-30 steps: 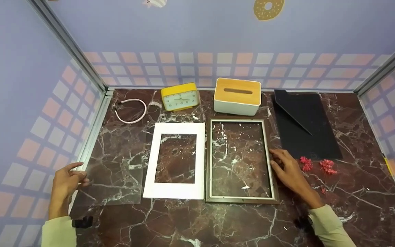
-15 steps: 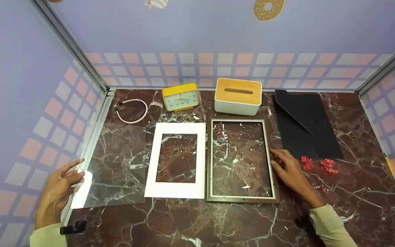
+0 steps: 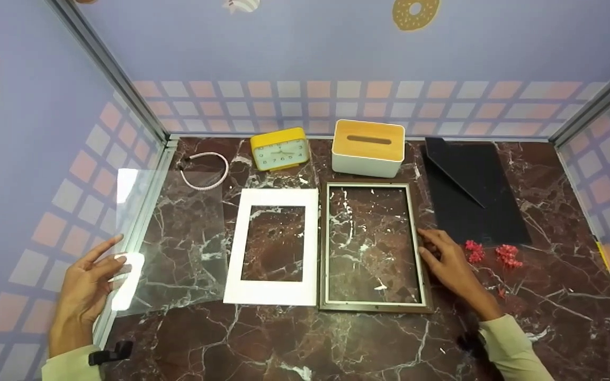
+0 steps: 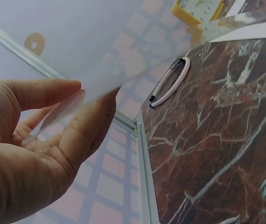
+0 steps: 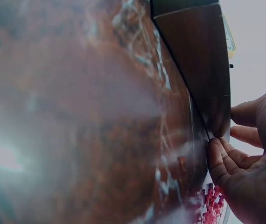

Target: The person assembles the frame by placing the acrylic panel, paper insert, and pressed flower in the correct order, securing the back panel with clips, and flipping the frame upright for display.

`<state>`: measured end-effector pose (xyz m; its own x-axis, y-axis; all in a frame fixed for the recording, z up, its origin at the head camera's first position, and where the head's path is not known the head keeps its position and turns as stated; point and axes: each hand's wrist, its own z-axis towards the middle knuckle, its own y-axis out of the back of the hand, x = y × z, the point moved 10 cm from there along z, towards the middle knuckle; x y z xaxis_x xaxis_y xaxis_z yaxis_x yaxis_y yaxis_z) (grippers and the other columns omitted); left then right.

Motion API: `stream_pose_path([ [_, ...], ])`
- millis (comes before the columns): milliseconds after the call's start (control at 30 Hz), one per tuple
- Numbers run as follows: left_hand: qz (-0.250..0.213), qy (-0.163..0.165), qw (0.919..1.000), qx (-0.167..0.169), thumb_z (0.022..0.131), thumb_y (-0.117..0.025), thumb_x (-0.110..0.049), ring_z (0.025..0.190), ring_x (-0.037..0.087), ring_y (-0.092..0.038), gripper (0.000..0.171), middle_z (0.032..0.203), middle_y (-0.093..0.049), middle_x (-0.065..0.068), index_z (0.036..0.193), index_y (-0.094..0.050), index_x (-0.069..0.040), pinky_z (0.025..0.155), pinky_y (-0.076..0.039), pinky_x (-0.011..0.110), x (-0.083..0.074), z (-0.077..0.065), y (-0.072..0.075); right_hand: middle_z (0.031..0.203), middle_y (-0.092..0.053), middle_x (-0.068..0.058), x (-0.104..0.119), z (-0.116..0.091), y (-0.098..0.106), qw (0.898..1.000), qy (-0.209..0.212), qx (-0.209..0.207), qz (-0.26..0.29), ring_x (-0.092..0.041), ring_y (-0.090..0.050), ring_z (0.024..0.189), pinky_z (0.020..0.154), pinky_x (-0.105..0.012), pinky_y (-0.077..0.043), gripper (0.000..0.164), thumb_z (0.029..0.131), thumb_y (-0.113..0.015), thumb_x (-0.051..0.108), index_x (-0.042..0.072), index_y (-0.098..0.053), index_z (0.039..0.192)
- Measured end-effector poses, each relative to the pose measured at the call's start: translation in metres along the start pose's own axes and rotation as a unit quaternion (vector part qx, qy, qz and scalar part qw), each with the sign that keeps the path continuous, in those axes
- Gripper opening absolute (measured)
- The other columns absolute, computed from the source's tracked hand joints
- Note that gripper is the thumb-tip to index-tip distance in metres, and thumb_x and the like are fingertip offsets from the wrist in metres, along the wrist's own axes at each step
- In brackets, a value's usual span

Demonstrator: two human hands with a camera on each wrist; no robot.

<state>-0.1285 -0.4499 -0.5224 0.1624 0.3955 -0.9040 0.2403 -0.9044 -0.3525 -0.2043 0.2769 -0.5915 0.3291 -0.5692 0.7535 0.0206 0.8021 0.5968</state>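
Observation:
In the left wrist view, my left hand [image 3: 85,293] pinches the edge of a clear plastic sheet [image 4: 137,65] between thumb and fingers. The sheet [image 3: 188,238] is tilted at the left, its left side raised and glare on it. My right hand [image 3: 450,264] holds the right edge of a brown picture frame [image 3: 322,248]; the right wrist view has thumb and fingertips against the frame's side [image 5: 198,60]. The frame lies flat, with the dark marble table seen through its opening. To its left lies a white photo mat [image 3: 270,293] with a rectangular opening.
Along the back stand a yellow alarm clock [image 3: 279,151] and a tissue box [image 3: 368,148] with a wooden lid. A pale headband [image 3: 204,188] lies back left. At right is a black backing board [image 3: 477,211] with a stand leg, and pink flowers [image 3: 509,256] in front.
My left hand has moved left and slightly up with the clear sheet, whose left side has risen off the table. My right hand stays at the picture frame.

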Motion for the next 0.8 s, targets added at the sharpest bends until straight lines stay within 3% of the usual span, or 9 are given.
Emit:
stream_pose_path([
  [200, -0.030, -0.007, 0.9995, -0.003, 0.107, -0.057, 0.015, 0.075, 0.025, -0.082, 0.046, 0.091, -0.081, 0.015, 0.133, -0.081, -0.013, 0.063, -0.067, 0.035, 0.004, 0.002, -0.015, 0.128, -0.071, -0.024, 0.001, 0.000, 0.000, 1.000, 0.004, -0.003, 0.001, -0.020, -0.066, 0.100, 0.085, -0.007, -0.046, 0.047, 0.096, -0.076, -0.013, -0.008, -0.069, 0.142],
  [367, -0.060, -0.010, 0.9981, 0.010, 0.107, -0.057, 0.016, 0.078, 0.030, -0.082, 0.045, 0.100, -0.081, 0.023, 0.136, -0.078, -0.010, 0.072, -0.068, 0.045, 0.016, 0.007, -0.035, 0.127, -0.071, -0.024, 0.003, 0.000, 0.002, 1.000, 0.009, -0.007, 0.001, -0.020, -0.066, 0.100, 0.086, -0.006, -0.046, 0.047, 0.095, -0.076, -0.014, -0.009, -0.069, 0.141],
  [567, -0.069, -0.012, 0.9976, 0.003, 0.105, -0.061, 0.014, 0.077, 0.030, -0.081, 0.043, 0.107, -0.077, 0.014, 0.135, -0.079, -0.012, 0.075, -0.067, 0.047, 0.029, 0.013, -0.054, 0.126, -0.070, -0.024, 0.002, 0.000, 0.001, 1.000, 0.004, -0.001, 0.005, -0.012, -0.066, 0.097, 0.081, -0.007, -0.049, 0.047, 0.097, -0.075, -0.012, -0.009, -0.067, 0.144],
  [800, -0.081, -0.005, 0.9967, 0.002, 0.106, -0.060, 0.014, 0.079, 0.030, -0.081, 0.047, 0.113, -0.072, 0.016, 0.144, -0.071, -0.012, 0.080, -0.067, 0.048, 0.043, 0.018, -0.076, 0.126, -0.070, -0.023, 0.001, -0.001, 0.000, 1.000, 0.006, 0.000, 0.004, -0.012, -0.065, 0.097, 0.081, -0.007, -0.048, 0.047, 0.097, -0.075, -0.013, -0.009, -0.068, 0.143],
])
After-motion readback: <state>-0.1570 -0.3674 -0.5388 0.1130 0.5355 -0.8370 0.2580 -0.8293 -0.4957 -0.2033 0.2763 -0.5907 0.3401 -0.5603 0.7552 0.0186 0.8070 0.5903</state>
